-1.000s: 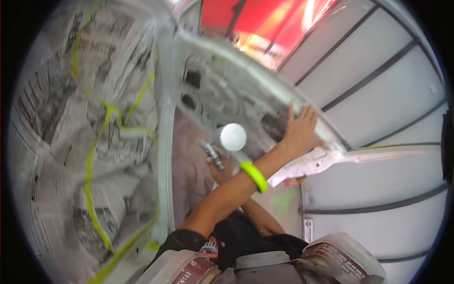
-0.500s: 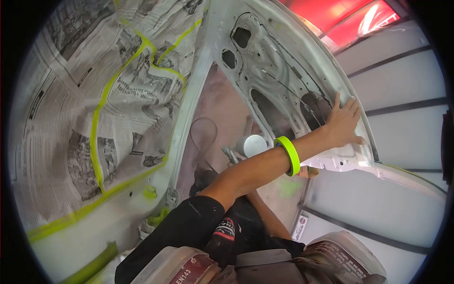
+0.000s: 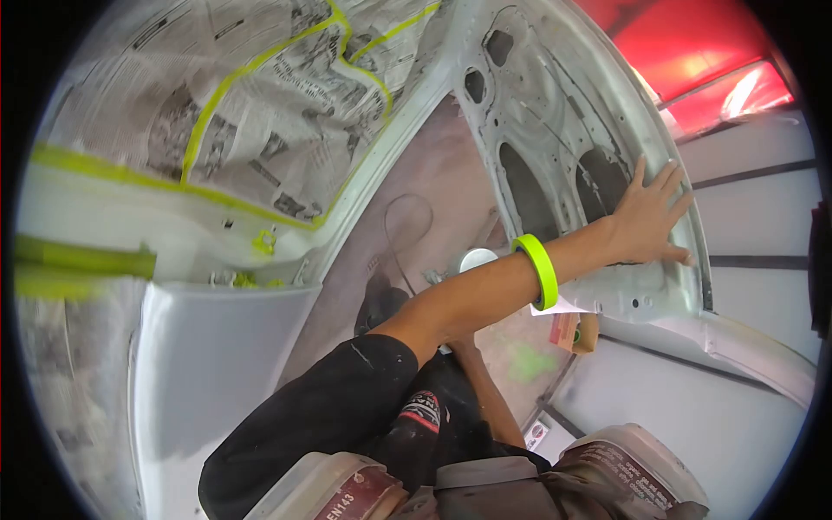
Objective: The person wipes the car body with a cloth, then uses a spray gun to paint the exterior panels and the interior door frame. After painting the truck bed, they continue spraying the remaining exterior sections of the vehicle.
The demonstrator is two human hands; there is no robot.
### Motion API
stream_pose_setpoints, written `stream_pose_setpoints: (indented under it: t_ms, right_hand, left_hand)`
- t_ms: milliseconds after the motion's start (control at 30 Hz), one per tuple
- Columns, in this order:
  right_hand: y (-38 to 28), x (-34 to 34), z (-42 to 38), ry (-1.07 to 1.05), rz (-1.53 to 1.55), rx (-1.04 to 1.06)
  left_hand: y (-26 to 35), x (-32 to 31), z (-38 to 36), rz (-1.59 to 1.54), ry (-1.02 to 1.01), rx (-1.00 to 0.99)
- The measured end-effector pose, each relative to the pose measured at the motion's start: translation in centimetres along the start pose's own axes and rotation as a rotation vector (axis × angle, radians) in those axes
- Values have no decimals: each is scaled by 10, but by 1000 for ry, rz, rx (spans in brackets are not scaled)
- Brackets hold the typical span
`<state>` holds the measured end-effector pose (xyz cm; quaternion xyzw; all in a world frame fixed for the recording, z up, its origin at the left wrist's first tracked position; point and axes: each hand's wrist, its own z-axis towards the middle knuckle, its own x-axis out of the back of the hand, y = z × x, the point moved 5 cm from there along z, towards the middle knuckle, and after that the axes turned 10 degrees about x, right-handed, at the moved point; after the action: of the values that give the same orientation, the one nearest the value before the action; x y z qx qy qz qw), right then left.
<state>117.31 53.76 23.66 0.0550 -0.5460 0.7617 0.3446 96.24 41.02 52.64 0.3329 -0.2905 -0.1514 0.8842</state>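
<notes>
My left hand (image 3: pixel 648 218) lies with fingers spread on the inner side of a bare car door (image 3: pixel 555 104), near its outer edge. A roll of neon-yellow masking tape (image 3: pixel 537 271) hangs around my left forearm. Beneath that forearm, my right hand (image 3: pixel 464 345) is mostly hidden, its fingers out of sight. It appears to hold a spray gun (image 3: pixel 436 276), whose pale round cup (image 3: pixel 477 257) shows partly beyond the left arm. On the left, the car body (image 3: pixel 381 186) is covered with newspaper (image 3: pixel 286 113) edged in yellow tape (image 3: pixel 204 130).
A thin hose (image 3: pixel 409 208) loops across the dusty floor. A small carton (image 3: pixel 576 333) sits below the door's lower edge. Pale wall panels (image 3: pixel 754 217) and a red surface (image 3: pixel 685 43) stand beyond the door. Respirator cartridges (image 3: pixel 637 468) fill the bottom edge.
The view has shifted left and down, showing more of the car's lower side panel. My left hand stays spread on the door. The spray gun's cup is now more covered by my forearm.
</notes>
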Motion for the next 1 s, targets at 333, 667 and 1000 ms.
stream_pose_setpoints:
  t_ms: [333,667,1000]
  right_hand:
    - [6,48,-135,-195,78,-521]
    - [-13,121,-225,-338,-62,-437]
    - [-39,142,-280,-514,-46,-288]
  left_hand:
    - [-3,-5,-13,60,124,13]
    - [39,5,-26,101,120,124]
    - [83,66,-62,190,6,272]
